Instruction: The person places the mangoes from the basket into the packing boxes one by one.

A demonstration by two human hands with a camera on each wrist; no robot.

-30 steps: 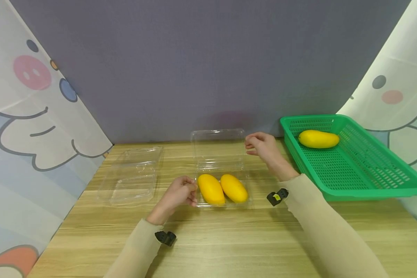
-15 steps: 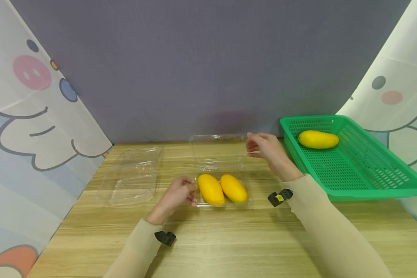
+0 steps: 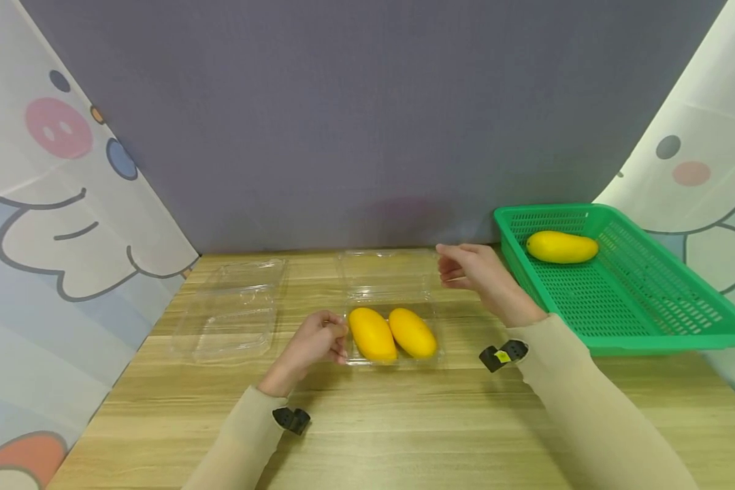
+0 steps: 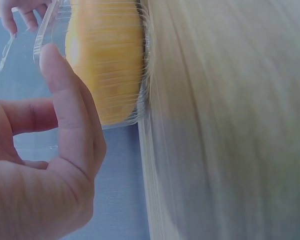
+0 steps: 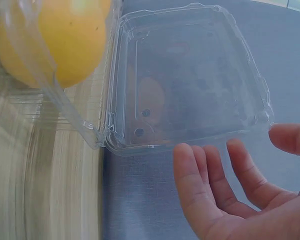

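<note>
Right wrist view: the clear lid (image 5: pixel 190 80) lies just beside the right hand (image 5: pixel 245 215) (loosely spread).

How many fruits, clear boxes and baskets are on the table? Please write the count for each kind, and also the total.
Fruits: 3
Clear boxes: 2
Baskets: 1
Total: 6

One fruit (image 3: pixel 372 333) lies just left of another fruit (image 3: pixel 413 332) in the near half of a container (image 3: pixel 387 292) on the tabletop (image 3: pixel 373 429). A second container (image 3: pixel 235 323) lies left; right stands a basket (image 3: pixel 618 299) (a third fruit (image 3: pixel 561 247) sits toward its far end). Behind rises a panel (image 3: pixel 373 122).
</note>
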